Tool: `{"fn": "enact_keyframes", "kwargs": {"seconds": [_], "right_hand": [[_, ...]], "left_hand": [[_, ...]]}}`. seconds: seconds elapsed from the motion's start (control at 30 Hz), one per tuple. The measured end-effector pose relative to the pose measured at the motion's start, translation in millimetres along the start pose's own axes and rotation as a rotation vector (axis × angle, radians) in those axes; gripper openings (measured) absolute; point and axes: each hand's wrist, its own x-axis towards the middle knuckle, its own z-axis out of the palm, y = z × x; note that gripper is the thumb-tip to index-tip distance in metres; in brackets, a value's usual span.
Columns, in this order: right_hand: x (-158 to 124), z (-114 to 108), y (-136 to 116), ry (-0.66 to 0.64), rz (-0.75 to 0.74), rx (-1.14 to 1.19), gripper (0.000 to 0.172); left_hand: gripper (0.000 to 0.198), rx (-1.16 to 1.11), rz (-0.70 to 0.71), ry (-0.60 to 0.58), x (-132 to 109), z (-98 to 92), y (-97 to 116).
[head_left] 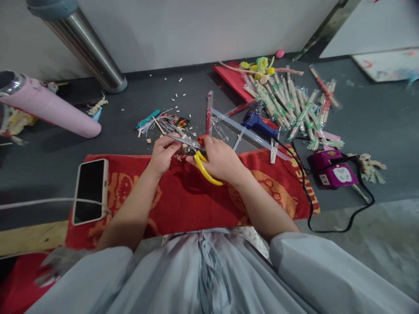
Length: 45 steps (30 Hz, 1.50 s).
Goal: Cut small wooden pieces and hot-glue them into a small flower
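Note:
My right hand is wrapped round a pair of scissors with a yellow handle; a bit of red shows by the fingers. Its blades point left, toward my left hand. That hand is closed in a pinch close to the blade tips, and what is between its fingers is too small to make out. Just beyond lie a bundle of thin white strips, a teal pen-like stick and scattered small pale cut bits. Under both hands is a red towel with orange patterns.
To the right are a blue glue gun, clear glue sticks, many wrapped sticks and a purple power adapter with a black cord. On the left stand a steel flask, a pink bottle and a phone.

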Motion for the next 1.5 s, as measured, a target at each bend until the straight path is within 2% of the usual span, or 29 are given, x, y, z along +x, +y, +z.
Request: {"fn": "enact_keyframes", "kwargs": {"seconds": [0.2, 0.57, 0.63, 0.7, 0.87, 1.0, 1.2, 1.5], "right_hand": [[1.1, -1.4, -2.3, -0.028, 0.041, 0.026, 0.062], [1.0, -3.6, -7.3, -0.081, 0.131, 0.016, 0.070], [1.4, -2.4, -7.4, -0.075, 0.140, 0.006, 0.070], [2.0, -1.1, -7.1, -0.063, 0.145, -0.003, 0.070], [2.8, 1.2, -6.6, -0.033, 0.160, -0.005, 0.070], [2.3, 4.1, -5.0, -0.006, 0.135, -0.001, 0.071], [1.8, 10.5, 1.6, 0.097, 0.018, -0.032, 0.077], [0.5, 9.2, 2.6, 0.061, -0.003, -0.019, 0.078]], "left_hand": [[0.037, -0.093, -0.050, 0.028, 1.4, 3.8, 5.0], [0.042, -0.116, -0.023, 0.026, 2.0, 3.7, -0.2], [0.043, -0.029, -0.016, 0.032, 1.2, 4.0, -0.2], [0.044, 0.156, 0.013, 0.064, 0.6, 4.3, 0.9], [0.037, 0.770, 0.249, 0.197, -0.9, 3.4, 4.2], [0.031, 0.978, 0.306, 0.188, -3.0, 0.0, 1.2], [0.034, 0.858, 0.319, 0.107, -3.3, -1.5, 1.9], [0.034, 0.705, 0.270, 0.073, -1.7, 0.6, 5.3]]}}
